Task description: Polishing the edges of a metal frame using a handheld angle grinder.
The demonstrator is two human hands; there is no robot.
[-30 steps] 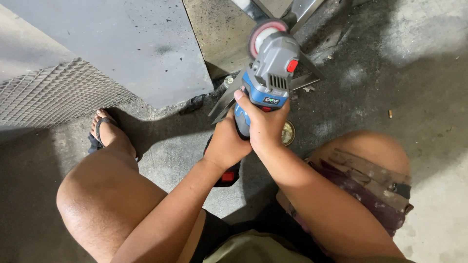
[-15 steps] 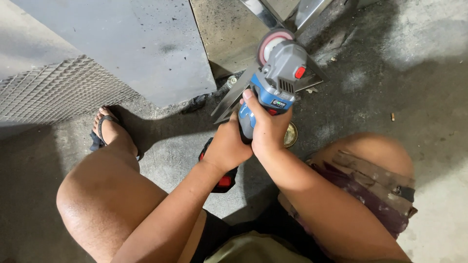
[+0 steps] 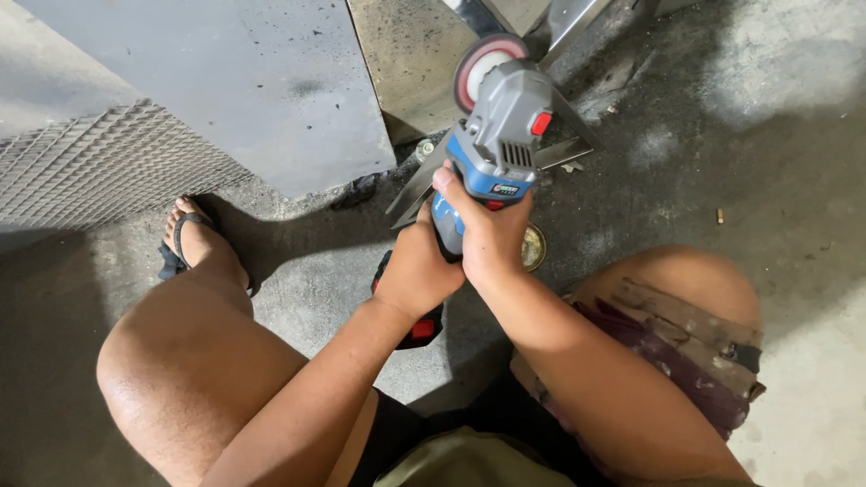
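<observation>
Grinder (image 3: 494, 149): blue and grey angle grinder, held above the concrete floor (image 3: 722, 153), disc end pointing away from the body.
Disc (image 3: 487, 68): round, reddish rim, at the far end of the grinder, over the metal pieces.
Red button (image 3: 541, 124): on the right side of the grinder head.
Right hand (image 3: 487, 236): closed tight around the rear of the grinder body, thumb laid along its left side.
Left hand (image 3: 417, 271): closed, pressed against the right hand just behind the grinder; exactly what it grips, cannot tell. Red and black part (image 3: 417, 326) showing beneath it.
Metal angle bars (image 3: 431, 180): lying on the floor directly under the grinder.
Grey panel (image 3: 225, 81): flat sheet, left of the grinder.
Mesh sheet (image 3: 99, 167): further left of the grinder, beyond the panel.
Round tin (image 3: 534, 248): on the floor just right of the right hand, below the grinder.
Sandalled foot (image 3: 194, 239): well left of the grinder, on the floor.
</observation>
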